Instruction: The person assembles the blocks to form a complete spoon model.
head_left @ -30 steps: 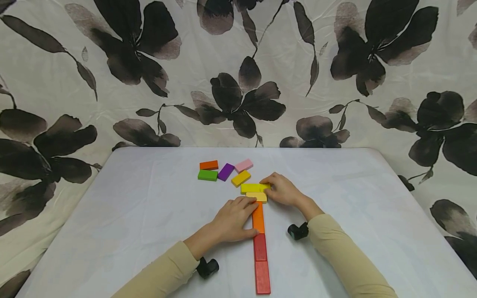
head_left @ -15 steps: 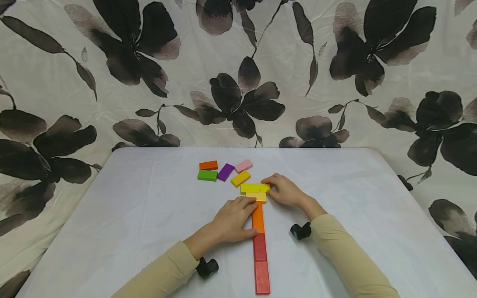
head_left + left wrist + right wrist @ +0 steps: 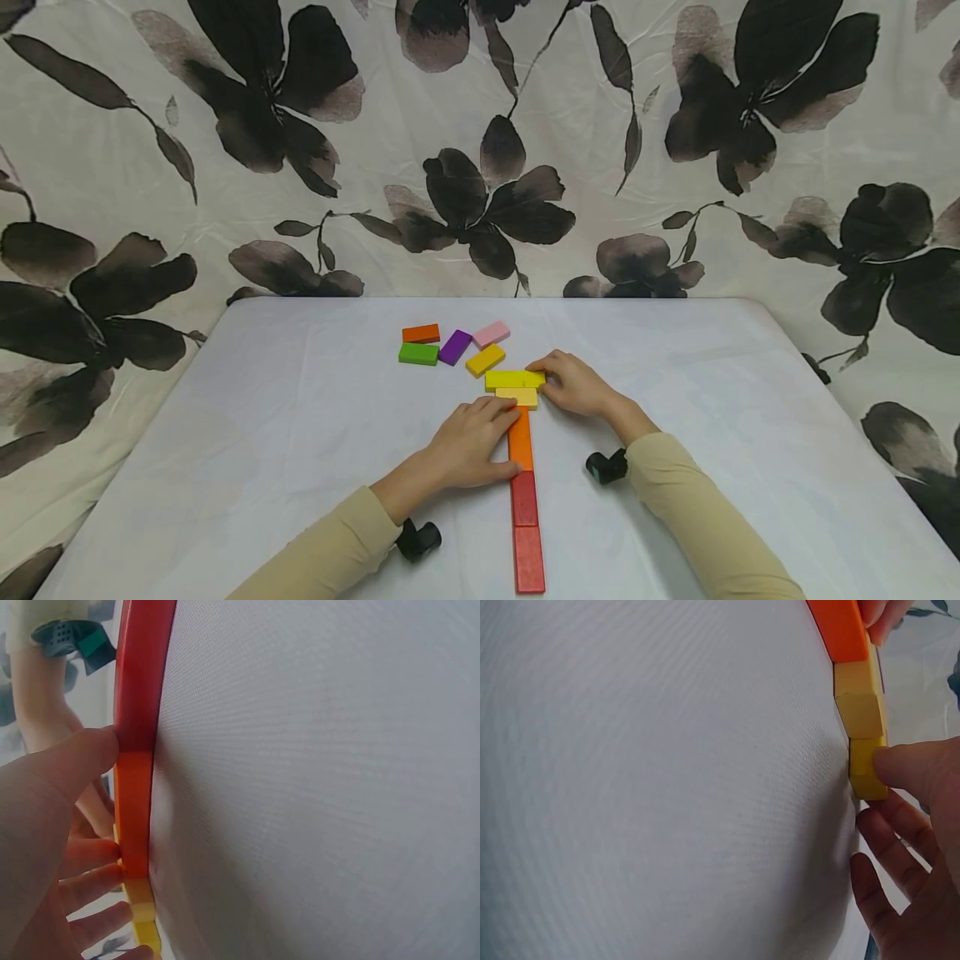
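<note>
The right hand (image 3: 573, 385) pinches the right end of the bright yellow block (image 3: 512, 381), at the row's far end. The left hand (image 3: 469, 445) rests spread along the orange block (image 3: 521, 446), maybe so it won't slide. Only the head view shows the purple block (image 3: 455, 347), far and left.

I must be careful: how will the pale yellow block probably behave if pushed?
The pale yellow block has crisp edges, so it is likely stiff. Lying flat, it will probably slide, not roll. Because it seems to touch the orange block, pushing that way could shift both.
</note>
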`<state>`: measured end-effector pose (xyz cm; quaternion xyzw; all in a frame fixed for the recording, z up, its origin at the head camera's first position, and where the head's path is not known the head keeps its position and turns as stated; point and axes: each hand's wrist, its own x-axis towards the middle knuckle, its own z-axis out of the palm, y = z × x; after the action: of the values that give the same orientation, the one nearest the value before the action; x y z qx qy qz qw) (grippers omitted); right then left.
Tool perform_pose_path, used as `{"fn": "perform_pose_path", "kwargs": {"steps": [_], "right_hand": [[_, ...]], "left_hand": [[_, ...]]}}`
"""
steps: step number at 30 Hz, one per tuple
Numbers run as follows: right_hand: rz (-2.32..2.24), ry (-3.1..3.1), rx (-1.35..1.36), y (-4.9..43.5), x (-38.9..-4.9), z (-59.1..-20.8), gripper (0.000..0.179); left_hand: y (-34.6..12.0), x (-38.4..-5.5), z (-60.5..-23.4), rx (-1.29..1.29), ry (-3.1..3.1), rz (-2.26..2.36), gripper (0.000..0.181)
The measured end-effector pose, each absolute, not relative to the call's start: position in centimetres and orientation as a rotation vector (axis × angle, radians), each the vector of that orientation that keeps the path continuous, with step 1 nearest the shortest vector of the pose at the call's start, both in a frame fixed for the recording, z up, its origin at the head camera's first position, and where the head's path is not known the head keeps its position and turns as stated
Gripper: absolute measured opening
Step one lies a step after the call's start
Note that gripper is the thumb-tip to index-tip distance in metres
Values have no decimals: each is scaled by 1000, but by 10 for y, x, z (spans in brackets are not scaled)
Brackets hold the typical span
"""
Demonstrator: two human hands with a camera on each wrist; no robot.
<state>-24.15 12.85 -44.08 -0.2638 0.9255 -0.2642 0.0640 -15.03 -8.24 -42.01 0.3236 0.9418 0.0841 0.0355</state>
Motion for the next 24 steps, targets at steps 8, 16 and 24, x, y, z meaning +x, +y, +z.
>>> {"fn": "perform_pose_path", "kwargs": {"steps": [8,16,24], "right_hand": [[-820,2790,-795,129,-241,-440,33],[-830,2787,-794,129,-241,-441,33],[-836,2788,-801,130,-242,-442,33]], "left_hand": [[-82,-151,-420,1001,2901,272,70],[-82,-150,-419,1000,2903,275,69],[-82,-150,-418,1001,2902,287,69]]}}
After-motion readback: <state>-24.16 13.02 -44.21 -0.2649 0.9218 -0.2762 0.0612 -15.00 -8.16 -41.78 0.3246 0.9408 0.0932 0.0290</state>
